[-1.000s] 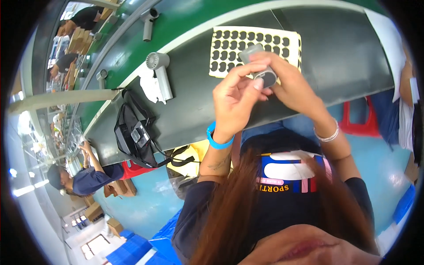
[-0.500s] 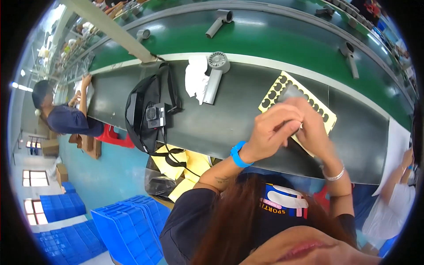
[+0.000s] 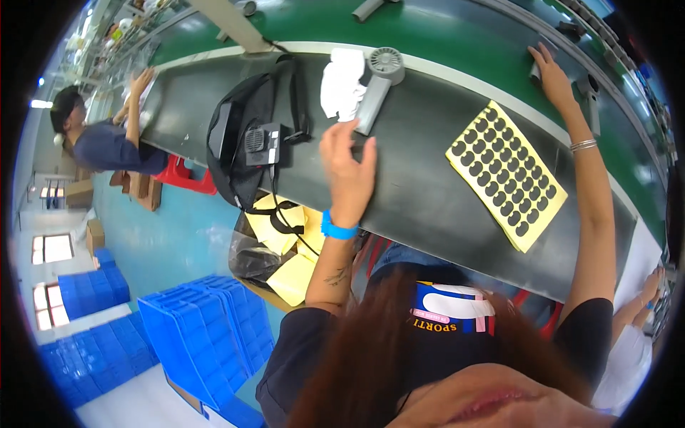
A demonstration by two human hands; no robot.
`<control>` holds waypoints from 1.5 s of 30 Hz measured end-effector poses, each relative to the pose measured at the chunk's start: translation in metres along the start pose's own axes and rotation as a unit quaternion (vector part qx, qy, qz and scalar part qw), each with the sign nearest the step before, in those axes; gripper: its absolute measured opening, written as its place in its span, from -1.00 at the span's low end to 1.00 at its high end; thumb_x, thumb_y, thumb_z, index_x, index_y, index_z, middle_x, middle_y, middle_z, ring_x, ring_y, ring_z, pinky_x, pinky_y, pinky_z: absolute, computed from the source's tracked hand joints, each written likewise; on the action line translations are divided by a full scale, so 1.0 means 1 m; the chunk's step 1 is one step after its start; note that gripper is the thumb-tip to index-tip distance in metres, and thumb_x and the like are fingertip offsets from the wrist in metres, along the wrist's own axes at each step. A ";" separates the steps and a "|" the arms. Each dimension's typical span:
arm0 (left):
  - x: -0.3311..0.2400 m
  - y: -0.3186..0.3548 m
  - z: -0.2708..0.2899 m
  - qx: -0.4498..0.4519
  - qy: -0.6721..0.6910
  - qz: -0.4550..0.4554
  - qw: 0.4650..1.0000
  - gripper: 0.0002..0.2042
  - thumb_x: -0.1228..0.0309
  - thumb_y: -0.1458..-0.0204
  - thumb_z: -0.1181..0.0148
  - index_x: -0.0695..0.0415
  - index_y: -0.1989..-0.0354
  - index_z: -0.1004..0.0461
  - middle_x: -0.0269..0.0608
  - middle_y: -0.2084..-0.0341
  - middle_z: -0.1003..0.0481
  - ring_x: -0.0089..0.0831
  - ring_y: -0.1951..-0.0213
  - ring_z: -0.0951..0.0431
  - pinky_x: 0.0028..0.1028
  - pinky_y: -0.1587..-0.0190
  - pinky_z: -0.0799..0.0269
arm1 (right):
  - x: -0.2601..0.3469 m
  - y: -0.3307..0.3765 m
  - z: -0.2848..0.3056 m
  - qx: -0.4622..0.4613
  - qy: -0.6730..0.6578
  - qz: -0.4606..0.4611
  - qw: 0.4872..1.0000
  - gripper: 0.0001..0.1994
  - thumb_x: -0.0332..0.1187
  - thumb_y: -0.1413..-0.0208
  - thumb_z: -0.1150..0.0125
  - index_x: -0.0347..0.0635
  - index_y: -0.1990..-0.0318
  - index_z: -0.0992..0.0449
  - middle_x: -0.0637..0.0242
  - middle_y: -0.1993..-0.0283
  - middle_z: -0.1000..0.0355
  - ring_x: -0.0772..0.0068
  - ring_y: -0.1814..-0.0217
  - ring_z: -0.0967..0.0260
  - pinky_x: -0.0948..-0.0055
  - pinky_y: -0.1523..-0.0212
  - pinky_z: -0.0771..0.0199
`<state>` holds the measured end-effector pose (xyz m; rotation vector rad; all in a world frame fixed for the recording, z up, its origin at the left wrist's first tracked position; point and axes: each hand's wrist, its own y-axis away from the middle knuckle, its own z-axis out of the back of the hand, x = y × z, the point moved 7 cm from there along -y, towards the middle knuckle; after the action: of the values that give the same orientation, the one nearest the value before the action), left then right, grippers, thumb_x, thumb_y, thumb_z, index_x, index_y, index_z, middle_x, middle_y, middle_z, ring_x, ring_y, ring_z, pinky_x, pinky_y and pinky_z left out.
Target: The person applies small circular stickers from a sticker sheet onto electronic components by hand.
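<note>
The first risk, I think, is at my left hand. Its thumb and fingers are spread, and between them I pinch nothing. If I closed them now, I would catch only the lower end of the grey handheld fan, and the round head at the far end could swing down or turn, because I suppose it is the heavier part. The crumpled white wrapping lies against the fan's left side, so a careless finger could drag it along too.

The second risk is at my right hand. It is stretched far over the green belt, with fingers over a grey piece. I cannot tell whether they press it or only rest on it. A clumsy release could make it roll, or knock the other fan near my wrist. With both arms so wide apart, I could also brush the yellow sheet of dark stickers with my right forearm and push it askew on the worktop.

As for position, the fan lies on the worktop just beyond my left grip, its handle slanting toward my fingertips and its head pointing away from me. Whether a fingertip already touches the handle, I cannot tell.
</note>
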<state>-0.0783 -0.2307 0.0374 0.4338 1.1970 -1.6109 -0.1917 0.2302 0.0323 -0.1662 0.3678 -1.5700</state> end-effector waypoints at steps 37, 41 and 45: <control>-0.120 0.086 -0.163 0.538 0.010 -0.351 0.767 -0.72 0.31 -0.03 -0.19 -0.11 0.04 -0.48 -0.27 -0.25 -0.18 0.08 -0.37 0.12 0.38 -0.23 0.42 | 0.064 0.295 0.103 -0.220 -0.549 -0.299 0.749 -0.57 -0.53 0.01 -0.31 -0.34 -0.03 -0.33 0.24 0.10 -0.41 0.52 0.08 -0.41 0.57 0.08 -0.41; -0.117 0.082 -0.164 0.549 0.023 -0.338 0.764 -0.69 0.47 -0.02 -0.11 -0.09 0.03 -0.44 -0.27 -0.27 -0.14 0.13 -0.37 0.16 0.40 -0.22 0.45 | 0.084 0.308 0.105 -0.174 -0.421 -0.313 0.833 -0.54 -0.46 0.07 -0.39 -0.32 0.01 -0.34 0.15 0.11 -0.46 0.43 0.08 -0.45 0.47 0.07 -0.42; -0.119 0.078 -0.168 0.556 0.053 -0.336 0.758 -0.69 0.52 0.06 -0.10 -0.06 0.10 -0.45 -0.28 -0.23 -0.20 0.11 -0.37 0.15 0.44 -0.20 0.47 | 0.090 0.309 0.108 -0.146 -0.425 -0.334 0.828 -0.54 -0.46 0.07 -0.39 -0.32 0.00 -0.34 0.13 0.11 -0.48 0.40 0.08 -0.46 0.45 0.08 -0.43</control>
<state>-0.0084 -0.0232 0.0163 0.8972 0.2838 -2.9127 0.1313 0.1286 0.0191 -1.3072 -0.1992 -1.9173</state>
